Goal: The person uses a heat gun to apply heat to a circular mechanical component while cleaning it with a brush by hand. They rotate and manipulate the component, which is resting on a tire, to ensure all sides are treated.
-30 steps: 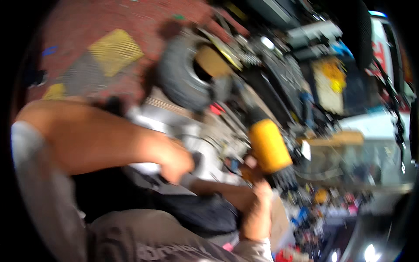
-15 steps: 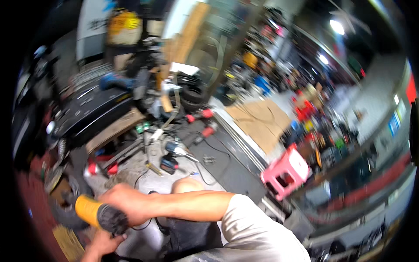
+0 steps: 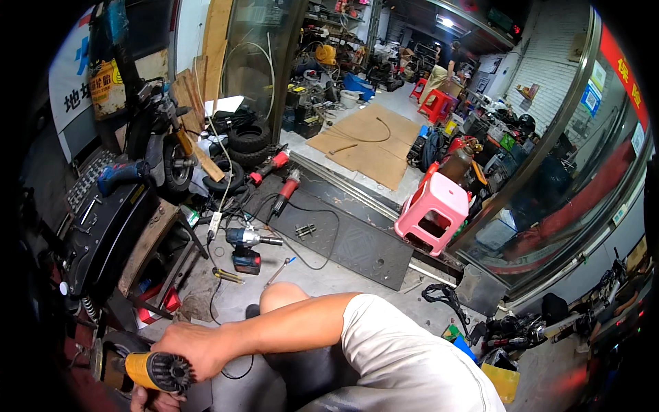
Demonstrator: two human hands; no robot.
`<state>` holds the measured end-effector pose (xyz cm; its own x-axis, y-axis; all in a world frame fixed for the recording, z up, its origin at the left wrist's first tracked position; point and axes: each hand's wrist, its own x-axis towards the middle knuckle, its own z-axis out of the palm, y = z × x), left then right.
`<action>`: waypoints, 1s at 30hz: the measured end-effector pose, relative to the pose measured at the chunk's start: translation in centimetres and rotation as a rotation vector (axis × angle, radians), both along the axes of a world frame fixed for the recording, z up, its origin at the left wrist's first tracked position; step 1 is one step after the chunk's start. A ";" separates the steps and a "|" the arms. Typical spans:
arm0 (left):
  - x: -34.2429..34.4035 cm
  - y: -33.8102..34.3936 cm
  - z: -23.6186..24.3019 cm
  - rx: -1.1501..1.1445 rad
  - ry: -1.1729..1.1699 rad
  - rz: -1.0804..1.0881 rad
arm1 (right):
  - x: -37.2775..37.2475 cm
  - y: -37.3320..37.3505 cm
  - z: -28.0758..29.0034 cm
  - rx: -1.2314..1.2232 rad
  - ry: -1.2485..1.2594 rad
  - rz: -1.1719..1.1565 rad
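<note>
Yellow-and-black cylindrical tool (image 3: 156, 371): smooth, plastic-looking body (image 3: 139, 370), ribbed matt end (image 3: 171, 373). Square pink stool (image 3: 449, 190): glossy plastic. Flat brown sheet (image 3: 374, 151): matt cardboard. White sleeve (image 3: 405, 347): matt cloth.

At the lower left, a power tool (image 3: 139, 371) sits between the right hand (image 3: 189, 349), above it in the frame, and the left hand (image 3: 152, 402), at the bottom edge. Farther up, left of centre, an impact wrench (image 3: 244, 239) lies on the floor, right of a bench (image 3: 151, 240). Left of the bench, a panel (image 3: 89, 240) carries a cordless tool (image 3: 120, 177). A floor plate (image 3: 357, 249) crosses the middle, with a grinder (image 3: 285, 193) on its upper-left part. Behind, tyres (image 3: 248, 139) are stacked near a glass door (image 3: 255, 69). Right of centre stands a stool (image 3: 437, 199); beyond it, upper centre, a cardboard sheet (image 3: 377, 165) lies under a hose (image 3: 364, 140).
</note>
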<state>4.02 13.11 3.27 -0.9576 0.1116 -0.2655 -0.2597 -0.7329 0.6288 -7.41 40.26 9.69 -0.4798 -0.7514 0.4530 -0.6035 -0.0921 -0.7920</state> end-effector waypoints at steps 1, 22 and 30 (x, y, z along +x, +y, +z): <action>0.0 0.7 0.8 0.043 -0.023 0.013 | -0.5 0.1 0.0 0.006 -0.028 0.019; -0.2 4.1 1.8 -0.069 -0.091 0.044 | -0.5 -0.4 -2.0 0.100 -0.113 -0.043; 1.3 0.0 -0.4 -0.417 -0.020 -0.069 | -0.3 -1.1 -2.1 0.089 -0.111 -0.006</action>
